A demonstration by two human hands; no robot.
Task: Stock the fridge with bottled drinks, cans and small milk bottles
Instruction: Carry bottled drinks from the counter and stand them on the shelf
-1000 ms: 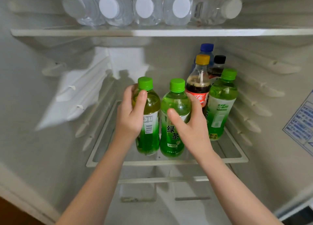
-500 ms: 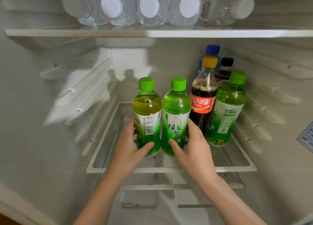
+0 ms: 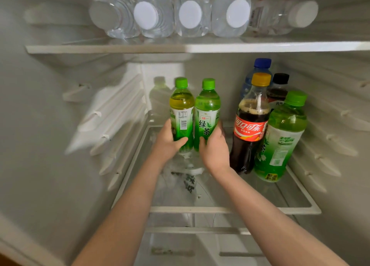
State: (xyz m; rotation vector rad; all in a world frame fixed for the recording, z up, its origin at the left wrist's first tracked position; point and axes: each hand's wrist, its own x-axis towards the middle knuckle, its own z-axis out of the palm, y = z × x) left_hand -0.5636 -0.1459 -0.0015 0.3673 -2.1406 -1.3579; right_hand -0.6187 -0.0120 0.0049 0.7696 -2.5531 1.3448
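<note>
Fridge stocking moves on. Compared with a moment ago, both tea bottles stand deeper on the glass shelf, away from its front rim, left of the cola bottle and apart from it. The yellowish tea bottle and the greener tea bottle are upright and side by side. The left grip curls low round the yellowish one, and the right grip curls low round the greener one. This placing looks nearly done, and letting go seems next.

Above the cola bottle, water bottles lie in a row on the upper shelf. Just right of the cola bottle stands a larger green bottle. Behind it are a blue-capped bottle and a black-capped bottle. The right wrist lies close to the cola bottle and could brush it when pulling back.
</note>
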